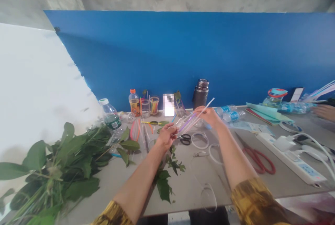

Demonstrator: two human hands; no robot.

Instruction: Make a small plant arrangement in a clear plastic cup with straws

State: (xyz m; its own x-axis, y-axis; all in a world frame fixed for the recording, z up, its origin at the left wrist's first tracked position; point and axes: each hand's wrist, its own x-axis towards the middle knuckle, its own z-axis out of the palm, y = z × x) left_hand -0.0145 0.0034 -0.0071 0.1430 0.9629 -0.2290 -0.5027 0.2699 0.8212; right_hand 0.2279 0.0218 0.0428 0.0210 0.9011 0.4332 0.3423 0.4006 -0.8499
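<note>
Both my hands are raised over the middle of the grey table [188,183]. A thin bundle of pale and purple straws [195,117] slants between them. My left hand [166,136] is closed in a pinch on the bundle's lower end. Its upper part sits in my right hand [208,115], whose fingers are also closed, and the tip sticks out past that hand. Below the hands lie black scissors [185,138], clear plastic rings [200,140] and a small leafy sprig [164,179].
A heap of green leafy branches [57,169] fills the left side. Water bottles [111,117], an orange drink bottle [134,102], cups with straws [154,105] and a metal flask [201,93] stand along the blue wall. Red scissors [258,158] and a power strip [293,157] lie right. Another person's hand [324,111] is at the far right.
</note>
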